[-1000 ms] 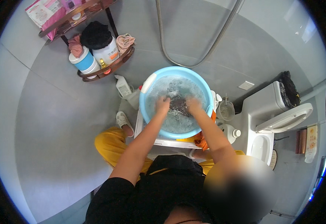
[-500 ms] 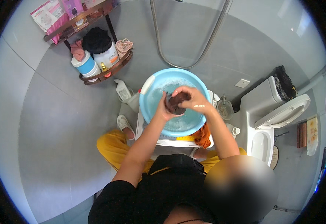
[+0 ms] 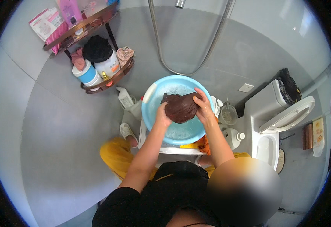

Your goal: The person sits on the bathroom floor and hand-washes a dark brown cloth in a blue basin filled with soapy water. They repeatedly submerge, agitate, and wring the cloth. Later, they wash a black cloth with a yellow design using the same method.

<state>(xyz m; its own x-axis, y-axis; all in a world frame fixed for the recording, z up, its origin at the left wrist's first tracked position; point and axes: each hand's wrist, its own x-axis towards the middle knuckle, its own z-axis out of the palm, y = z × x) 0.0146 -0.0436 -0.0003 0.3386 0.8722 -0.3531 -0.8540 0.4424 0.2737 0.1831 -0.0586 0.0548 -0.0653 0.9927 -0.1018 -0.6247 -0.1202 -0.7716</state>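
Observation:
A wet, dark brown cloth is stretched between my two hands over a light blue basin. My left hand grips its left end, and my right hand grips its right side with the thumb and fingers around it. The cloth looks like a garment, but its exact kind does not show. Below it, soapy water with white foam fills the basin. An orange cloth lies by the basin's lower right rim, partly hidden by my right forearm.
White bottles stand left of the basin. On the right are a white jug, a clear container and a toilet with its lid raised. A corner shelf holds tubs and cloths. A shower hose hangs beyond the basin.
The brown cloth, bunched up between my hands before, is now spread wider. My hands have moved apart, the right one to the right and slightly down.

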